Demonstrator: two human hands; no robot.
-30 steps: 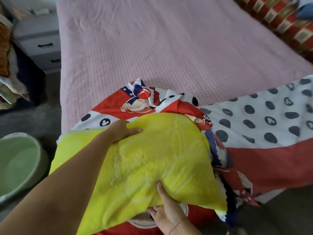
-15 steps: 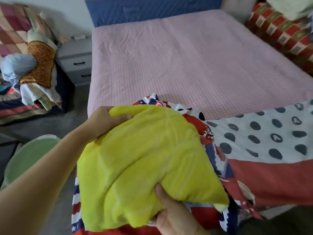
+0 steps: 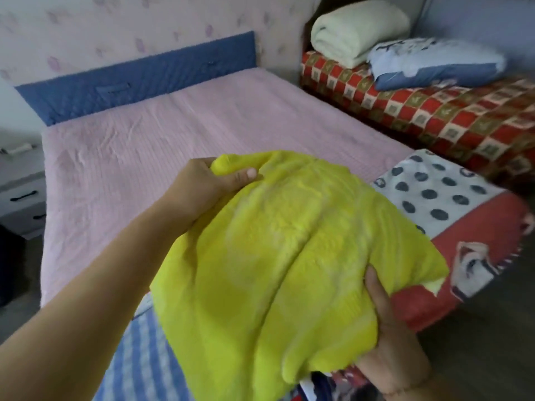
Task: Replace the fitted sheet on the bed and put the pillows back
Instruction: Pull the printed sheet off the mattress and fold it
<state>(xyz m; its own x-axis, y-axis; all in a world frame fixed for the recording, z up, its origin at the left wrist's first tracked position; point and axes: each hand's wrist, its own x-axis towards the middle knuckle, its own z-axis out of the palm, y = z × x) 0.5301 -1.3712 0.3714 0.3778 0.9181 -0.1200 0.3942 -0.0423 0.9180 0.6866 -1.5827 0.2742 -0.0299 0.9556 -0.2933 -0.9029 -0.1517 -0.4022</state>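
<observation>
A fluffy yellow pillow is lifted above the foot of the bed. My left hand grips its far top corner, thumb on top. Underneath the near right edge, my right hand holds it with the thumb up against the fabric. The bed is covered by a pink checked sheet that lies smooth up to the blue headboard. A red, white and dotted cartoon quilt is bunched over the foot of the bed, partly hidden by the pillow.
A red checked couch stands along the right side, carrying a rolled cream blanket and a blue-and-white pillow. A grey nightstand sits left of the bed. Bare floor shows at the lower right.
The pillow has risen off the quilt and my view has tilted up toward the headboard and couch. My left hand has closed tighter on the top corner.
</observation>
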